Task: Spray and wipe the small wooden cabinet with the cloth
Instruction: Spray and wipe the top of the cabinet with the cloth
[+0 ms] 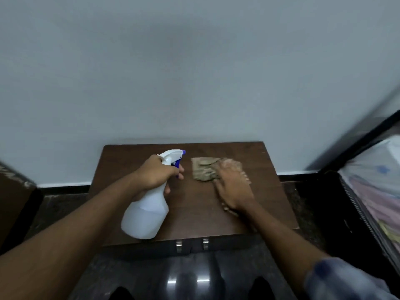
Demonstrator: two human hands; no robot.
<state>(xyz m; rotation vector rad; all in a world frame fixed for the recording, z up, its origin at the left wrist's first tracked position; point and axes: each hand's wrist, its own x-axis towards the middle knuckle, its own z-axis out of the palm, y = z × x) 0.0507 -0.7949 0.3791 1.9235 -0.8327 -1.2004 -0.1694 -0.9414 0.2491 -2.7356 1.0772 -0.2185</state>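
Observation:
The small dark wooden cabinet (194, 215) stands against the wall, seen from above. My left hand (155, 173) grips the neck of a white spray bottle (147, 213) with a blue trigger and nozzle, held over the left half of the top, nozzle pointing right. A beige cloth (203, 171) lies on the right half of the top. My right hand (232, 188) lies flat on the cloth, fingers spread and blurred; part of the cloth is hidden under it.
A grey wall (194, 72) rises right behind the cabinet. Two metal handles (192, 244) show on its front edge. An open suitcase (372, 191) with folded clothes sits at the right. A dark piece of furniture (15, 191) stands at the left. The floor is glossy black.

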